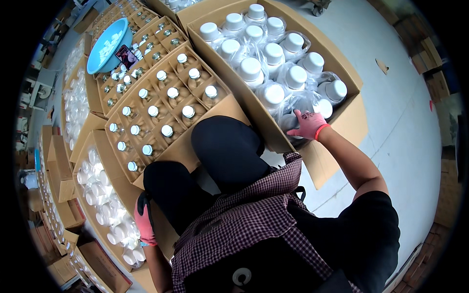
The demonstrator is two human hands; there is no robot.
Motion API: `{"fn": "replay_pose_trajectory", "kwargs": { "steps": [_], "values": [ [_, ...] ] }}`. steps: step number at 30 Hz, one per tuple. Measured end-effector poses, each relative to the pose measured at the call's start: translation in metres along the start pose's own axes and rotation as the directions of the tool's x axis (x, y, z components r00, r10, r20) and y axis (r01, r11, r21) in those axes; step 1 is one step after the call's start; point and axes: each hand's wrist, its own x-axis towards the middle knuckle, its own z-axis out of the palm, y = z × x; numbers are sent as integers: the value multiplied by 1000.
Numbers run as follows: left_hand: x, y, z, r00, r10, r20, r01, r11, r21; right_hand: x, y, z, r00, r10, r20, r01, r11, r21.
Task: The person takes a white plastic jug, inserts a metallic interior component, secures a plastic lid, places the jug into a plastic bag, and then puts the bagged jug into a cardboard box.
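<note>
I see the pink-and-black gloved left hand (145, 222) beside the knee, its grip unclear, against an open brown cardboard carton (119, 178) of bagged white plastic containers. The pink-gloved right hand (310, 126) spreads over a white-topped, plastic-wrapped bottle (323, 108) inside a deep brown cardboard carton (337, 63); I can't tell whether it grasps. Grey floor (393, 127) opens rightward of it. Ahead between both hands, a divided cardboard carton (224, 110) holds 15 white-capped bottles.

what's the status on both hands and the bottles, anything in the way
Right hand at white-capped bottles in big box, grip unclear. Left hand beside left leg. Clear plastic bunched around bottles.
</note>
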Motion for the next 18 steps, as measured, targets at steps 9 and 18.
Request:
{"fn": "replay_pose_trajectory", "kwargs": {
  "steps": [9,18],
  "values": [
    [2,-14,-4,999,28,28,-30,998,56,9,1,-6,978,159,131,-179,972,151],
    [-13,-30,-3,999,31,-17,-29,995,93,45,29,22,977,108,187,-128,987,99]
  ]
}}
